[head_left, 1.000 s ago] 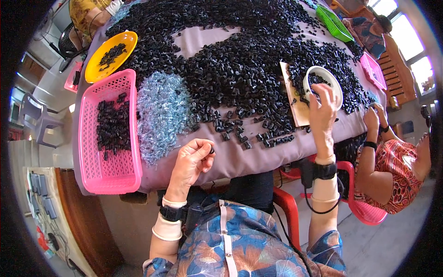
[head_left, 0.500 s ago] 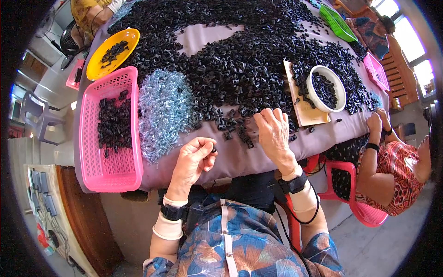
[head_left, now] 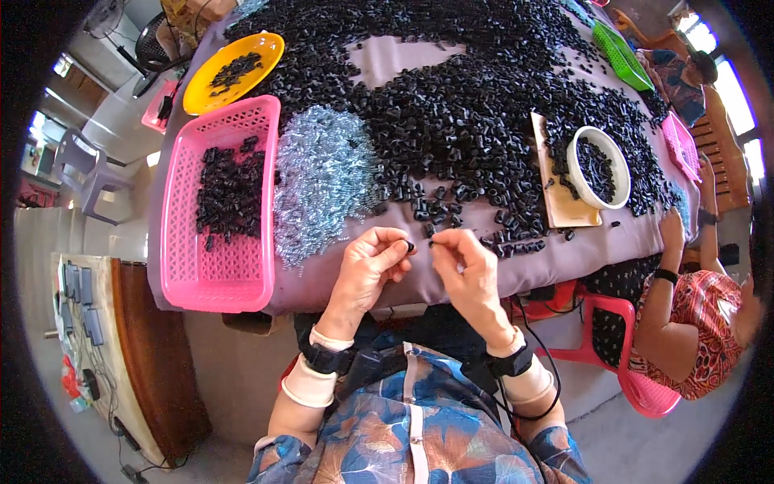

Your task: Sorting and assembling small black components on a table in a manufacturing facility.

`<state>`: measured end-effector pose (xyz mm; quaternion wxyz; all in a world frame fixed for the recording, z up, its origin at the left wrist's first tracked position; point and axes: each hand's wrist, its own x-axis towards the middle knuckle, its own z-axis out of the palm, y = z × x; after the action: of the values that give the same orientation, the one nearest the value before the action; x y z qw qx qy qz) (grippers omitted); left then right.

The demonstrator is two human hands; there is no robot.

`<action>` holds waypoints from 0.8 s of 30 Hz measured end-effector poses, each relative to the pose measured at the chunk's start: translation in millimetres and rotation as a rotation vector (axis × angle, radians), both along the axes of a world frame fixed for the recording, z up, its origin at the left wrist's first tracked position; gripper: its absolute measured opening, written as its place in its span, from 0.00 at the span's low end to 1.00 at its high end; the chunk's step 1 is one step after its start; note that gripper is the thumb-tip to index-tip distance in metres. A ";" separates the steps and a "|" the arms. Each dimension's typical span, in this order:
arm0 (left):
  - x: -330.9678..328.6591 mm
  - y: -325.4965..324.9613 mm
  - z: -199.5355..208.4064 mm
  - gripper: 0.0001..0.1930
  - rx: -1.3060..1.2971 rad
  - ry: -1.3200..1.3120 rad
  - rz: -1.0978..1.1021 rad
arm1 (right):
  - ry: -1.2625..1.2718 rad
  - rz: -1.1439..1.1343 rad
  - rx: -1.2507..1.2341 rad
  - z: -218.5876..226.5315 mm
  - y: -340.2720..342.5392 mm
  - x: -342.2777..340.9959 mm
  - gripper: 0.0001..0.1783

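Note:
My left hand (head_left: 368,270) is closed in a pinch on a small black plastic piece (head_left: 410,248), held up over the near edge of the table. Close beside it on the right, my right hand (head_left: 470,278) is also pinched, with a tiny dark piece (head_left: 433,243) showing at the fingertips; its shape is too small to make out. A slight gap separates the fingertips of both hands. Just beyond them lies the near edge of a wide heap of black plastic pieces (head_left: 451,153). Left of that heap is a pile of shiny pale-blue small parts (head_left: 326,173).
A pink basket (head_left: 270,202) with black pieces stands at the left, a yellow plate (head_left: 270,50) behind it. To the right, a white bowl (head_left: 574,173) rests on a tan board (head_left: 562,211). A co-worker (head_left: 697,323) sits at the right, near a green basket (head_left: 622,56).
My right hand has come back from the heap's edge toward me and left, beside my left hand, its fingers now pinching a tiny dark piece. My left hand keeps its black piece. The view has shifted.

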<state>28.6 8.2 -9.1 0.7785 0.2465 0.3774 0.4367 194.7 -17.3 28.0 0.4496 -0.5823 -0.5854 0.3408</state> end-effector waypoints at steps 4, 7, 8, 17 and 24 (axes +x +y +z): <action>1.1 -0.9 -0.8 0.07 0.015 -0.003 0.023 | 0.186 -0.009 -0.166 -10.9 -8.3 -19.0 0.07; -0.3 -1.8 -0.5 0.08 0.007 0.008 0.037 | 0.173 -0.059 -0.098 -18.7 -8.0 -26.3 0.07; -0.9 -2.4 -1.7 0.07 0.015 0.016 0.048 | 0.173 -0.062 -0.097 -19.3 -8.2 -27.3 0.07; 1.2 -1.9 0.8 0.06 0.055 0.043 0.036 | 0.032 -0.040 0.081 -15.1 -8.9 -27.1 0.06; -1.0 -1.6 2.8 0.06 0.091 0.080 0.006 | 0.070 -0.002 0.135 -22.1 -7.3 -25.3 0.05</action>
<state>27.6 6.6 -6.3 0.7495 0.2978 0.3890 0.4452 169.4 -24.6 5.9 0.5086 -0.5389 -0.5903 0.3201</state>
